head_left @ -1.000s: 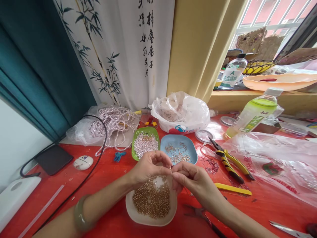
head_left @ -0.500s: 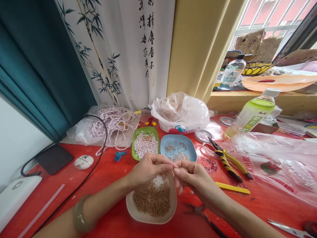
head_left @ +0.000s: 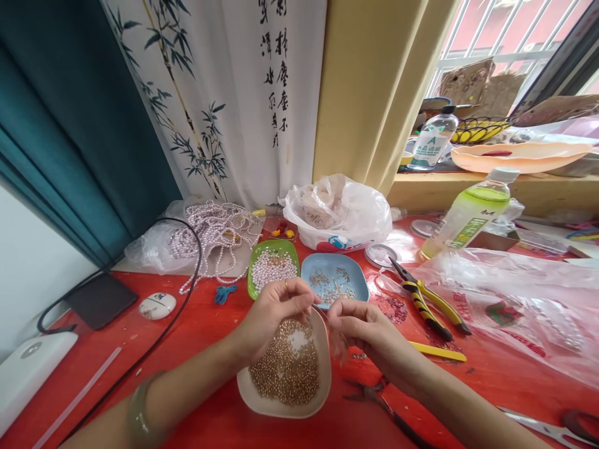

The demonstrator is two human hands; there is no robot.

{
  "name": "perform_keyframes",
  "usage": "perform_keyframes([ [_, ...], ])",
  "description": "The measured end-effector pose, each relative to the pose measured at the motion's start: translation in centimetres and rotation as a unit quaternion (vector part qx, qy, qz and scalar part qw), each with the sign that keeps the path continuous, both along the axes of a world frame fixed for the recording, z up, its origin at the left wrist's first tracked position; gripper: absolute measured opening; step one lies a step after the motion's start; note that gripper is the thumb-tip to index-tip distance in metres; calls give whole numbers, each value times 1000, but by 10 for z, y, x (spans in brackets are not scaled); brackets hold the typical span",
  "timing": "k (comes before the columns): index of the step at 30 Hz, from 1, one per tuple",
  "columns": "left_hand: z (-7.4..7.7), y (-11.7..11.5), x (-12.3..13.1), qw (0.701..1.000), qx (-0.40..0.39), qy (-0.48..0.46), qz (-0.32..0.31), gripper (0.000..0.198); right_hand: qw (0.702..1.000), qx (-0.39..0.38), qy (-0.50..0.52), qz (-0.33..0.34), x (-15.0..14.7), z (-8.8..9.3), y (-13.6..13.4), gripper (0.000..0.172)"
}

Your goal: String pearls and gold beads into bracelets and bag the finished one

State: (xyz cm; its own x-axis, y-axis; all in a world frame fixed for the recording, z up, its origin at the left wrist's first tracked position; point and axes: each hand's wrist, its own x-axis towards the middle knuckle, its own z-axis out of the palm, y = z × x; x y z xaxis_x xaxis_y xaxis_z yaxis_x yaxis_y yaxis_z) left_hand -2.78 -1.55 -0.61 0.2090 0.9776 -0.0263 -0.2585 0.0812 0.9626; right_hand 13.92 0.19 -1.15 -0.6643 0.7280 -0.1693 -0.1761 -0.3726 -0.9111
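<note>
My left hand (head_left: 278,312) is pinched closed above the far side of a white dish (head_left: 246,393) of small gold beads (head_left: 285,368). Close to its right, my right hand (head_left: 362,324) has thumb and forefinger pressed together. Whatever the fingertips hold is too small to make out. Just beyond the hands stand a green dish (head_left: 253,289) of pearly pink beads (head_left: 274,268) and a blue dish (head_left: 360,284) with thin metal pins (head_left: 339,293).
Yellow-black pliers (head_left: 423,299) and a yellow stick (head_left: 437,352) lie to the right. Dark-handled pliers (head_left: 374,399) and scissors (head_left: 538,427) are nearer. Bead strings (head_left: 210,231) and a black cable (head_left: 182,312) lie left. A drink bottle (head_left: 470,215) stands at the back right.
The fingertips, which met half a second ago, are now a short distance apart. My left hand has shifted left. The camera view has moved slightly.
</note>
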Motion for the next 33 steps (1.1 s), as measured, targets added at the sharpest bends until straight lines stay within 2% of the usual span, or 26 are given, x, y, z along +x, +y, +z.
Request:
perform_keyframes([
  [6,7,-7,4,994,-61,-80,-50,14,1000,11,11,-6,1,2,1,11],
  [14,12,-15,10,989,-55,-139,4,13,1000,11,9,-2,1,6,1,10],
  [24,23,-17,8,986,-59,-155,21,14,999,-8,37,7,1,7,-1,14],
  [33,21,-14,6,984,-41,-175,19,14,1000,-6,30,-2,1,6,-1,14],
])
